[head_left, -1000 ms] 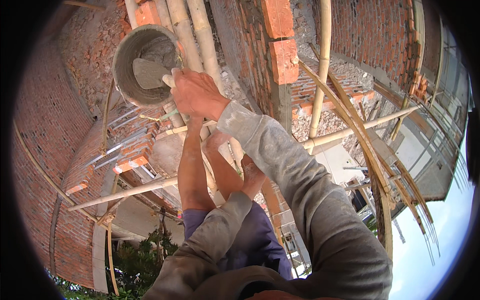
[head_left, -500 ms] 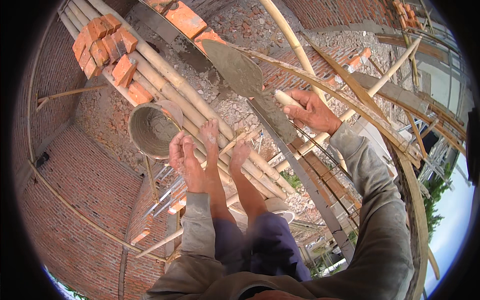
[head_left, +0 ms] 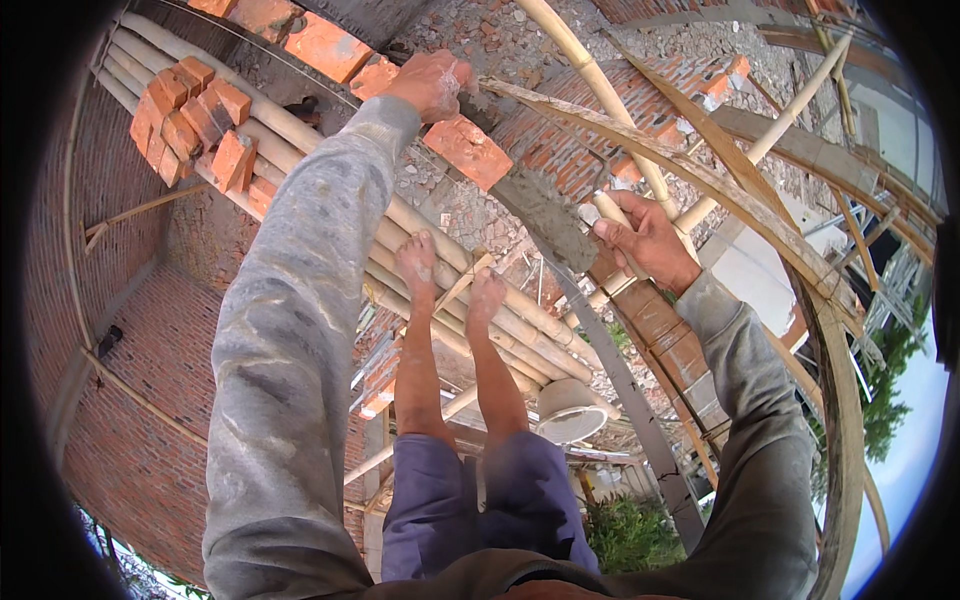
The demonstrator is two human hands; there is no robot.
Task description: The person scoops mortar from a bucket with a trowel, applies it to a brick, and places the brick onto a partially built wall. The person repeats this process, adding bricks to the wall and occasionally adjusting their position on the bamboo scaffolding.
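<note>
My left hand (head_left: 436, 84) reaches over the top of the wall, its fingers curled downward; whatever they hold, if anything, is hidden. Right beside it an orange brick (head_left: 468, 153) lies at the end of a row, next to another brick (head_left: 328, 47). Grey wet mortar (head_left: 545, 215) is spread along the wall top beyond that brick. My right hand (head_left: 650, 240) grips the pale handle of a trowel (head_left: 608, 207); its blade is turned so that I can hardly make it out. The mortar bucket is hidden behind my left sleeve.
My bare feet stand on bamboo poles (head_left: 520, 315). Stacked bricks (head_left: 185, 120) rest on the poles at the left. Wooden planks (head_left: 690, 190) and bamboo cross to the right of the wall. A pale tub (head_left: 572, 408) lies below the poles, and rubble covers the ground.
My left hand has gone from beside the bucket up and forward to the wall top. The trowel blade, flat over the wall before, has swung away, and the brick at the row's end shows now.
</note>
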